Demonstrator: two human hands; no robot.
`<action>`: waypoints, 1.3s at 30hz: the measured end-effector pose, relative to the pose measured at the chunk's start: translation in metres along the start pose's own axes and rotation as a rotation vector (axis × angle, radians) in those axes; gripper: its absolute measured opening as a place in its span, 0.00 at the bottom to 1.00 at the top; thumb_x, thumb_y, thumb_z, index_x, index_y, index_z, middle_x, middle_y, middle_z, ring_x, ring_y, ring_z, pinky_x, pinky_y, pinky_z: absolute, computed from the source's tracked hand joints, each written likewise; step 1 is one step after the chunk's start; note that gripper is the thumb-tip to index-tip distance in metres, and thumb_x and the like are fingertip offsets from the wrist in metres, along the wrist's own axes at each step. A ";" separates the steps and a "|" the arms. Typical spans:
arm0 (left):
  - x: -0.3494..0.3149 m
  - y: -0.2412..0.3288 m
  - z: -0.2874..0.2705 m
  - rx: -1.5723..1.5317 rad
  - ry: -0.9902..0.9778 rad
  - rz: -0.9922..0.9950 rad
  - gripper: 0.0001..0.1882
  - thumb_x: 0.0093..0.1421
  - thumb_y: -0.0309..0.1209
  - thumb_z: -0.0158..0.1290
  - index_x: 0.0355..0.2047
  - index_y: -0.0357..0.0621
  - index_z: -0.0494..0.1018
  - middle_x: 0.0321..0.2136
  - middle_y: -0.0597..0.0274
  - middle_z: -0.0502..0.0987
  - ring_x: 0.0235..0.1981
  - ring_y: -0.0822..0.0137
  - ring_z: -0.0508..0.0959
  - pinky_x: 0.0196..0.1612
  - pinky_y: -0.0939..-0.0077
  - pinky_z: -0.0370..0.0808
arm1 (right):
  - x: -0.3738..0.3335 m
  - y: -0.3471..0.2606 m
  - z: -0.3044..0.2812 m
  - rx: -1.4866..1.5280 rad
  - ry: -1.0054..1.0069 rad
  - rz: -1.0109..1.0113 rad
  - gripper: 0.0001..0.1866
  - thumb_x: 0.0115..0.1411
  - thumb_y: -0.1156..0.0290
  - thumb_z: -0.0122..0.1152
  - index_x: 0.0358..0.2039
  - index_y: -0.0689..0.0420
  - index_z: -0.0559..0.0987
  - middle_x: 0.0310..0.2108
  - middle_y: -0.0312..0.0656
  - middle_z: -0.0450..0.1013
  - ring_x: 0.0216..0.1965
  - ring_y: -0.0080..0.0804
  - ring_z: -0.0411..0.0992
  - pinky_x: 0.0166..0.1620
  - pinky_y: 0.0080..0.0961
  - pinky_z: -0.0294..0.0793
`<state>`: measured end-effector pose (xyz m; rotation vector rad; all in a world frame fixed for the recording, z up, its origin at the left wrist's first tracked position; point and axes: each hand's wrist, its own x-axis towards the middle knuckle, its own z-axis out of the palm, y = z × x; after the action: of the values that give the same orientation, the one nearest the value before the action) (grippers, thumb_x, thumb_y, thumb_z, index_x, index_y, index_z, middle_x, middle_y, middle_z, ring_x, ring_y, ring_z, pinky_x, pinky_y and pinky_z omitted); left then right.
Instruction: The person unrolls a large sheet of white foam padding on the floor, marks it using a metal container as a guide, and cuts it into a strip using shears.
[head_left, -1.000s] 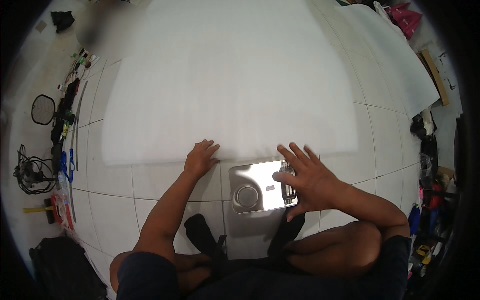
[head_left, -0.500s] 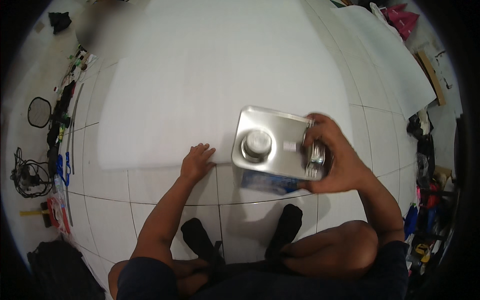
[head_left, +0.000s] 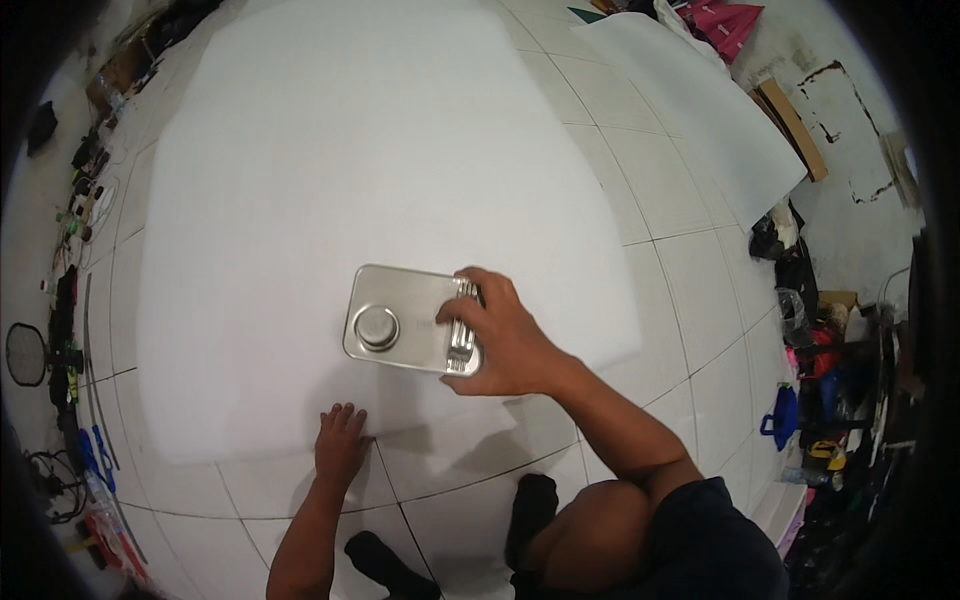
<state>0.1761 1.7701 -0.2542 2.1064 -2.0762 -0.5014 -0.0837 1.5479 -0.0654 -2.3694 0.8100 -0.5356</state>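
A rectangular silver metal can (head_left: 410,340) with a round cap (head_left: 376,327) appears over the near part of a large white sheet (head_left: 330,150). My right hand (head_left: 495,335) is closed around the can's right end, fingers bent over the handle. Its cap faces up, and whether its base touches the sheet I cannot tell. On the near edge of the sheet my left hand (head_left: 342,440) lies flat, fingers spread, holding nothing. The can stands beyond my left hand and to its right, apart from it.
Pale floor tiles (head_left: 665,375) surround the sheet. Another whitish sheet (head_left: 700,110) lies at the far right, with a cardboard strip (head_left: 790,125) against the wall. Clutter lines both sides, including a blue item (head_left: 780,415) on the right. My socked feet (head_left: 530,515) are close by.
My right hand has carried the can farther out over the sheet, and its blue side no longer shows. My left hand remains at the sheet's edge. The whole view has shifted.
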 end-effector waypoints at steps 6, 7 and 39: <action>0.005 0.059 -0.078 0.076 -0.366 -0.076 0.36 0.47 0.42 0.67 0.55 0.44 0.70 0.56 0.48 0.70 0.61 0.47 0.66 0.64 0.51 0.61 | -0.007 -0.013 -0.032 -0.073 -0.231 0.178 0.45 0.39 0.50 0.78 0.57 0.48 0.67 0.63 0.61 0.52 0.64 0.65 0.50 0.62 0.52 0.59; -0.002 0.064 -0.093 -0.016 -0.437 -0.155 0.36 0.48 0.43 0.66 0.55 0.43 0.70 0.56 0.48 0.70 0.60 0.47 0.66 0.63 0.52 0.62 | -0.005 -0.021 -0.042 -0.130 -0.264 0.179 0.48 0.40 0.50 0.78 0.60 0.47 0.65 0.64 0.61 0.50 0.65 0.66 0.49 0.63 0.52 0.58; 0.205 0.443 -0.438 -0.333 -0.450 -0.279 0.12 0.61 0.36 0.50 0.39 0.45 0.77 0.31 0.51 0.77 0.34 0.53 0.76 0.39 0.56 0.72 | -0.346 0.153 -0.644 0.121 0.241 1.321 0.33 0.55 0.47 0.62 0.50 0.62 0.75 0.50 0.52 0.74 0.53 0.49 0.72 0.56 0.39 0.71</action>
<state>-0.0988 1.4929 0.2731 2.2304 -1.7178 -1.3659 -0.7432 1.4251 0.2618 -1.2075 2.0595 -0.2502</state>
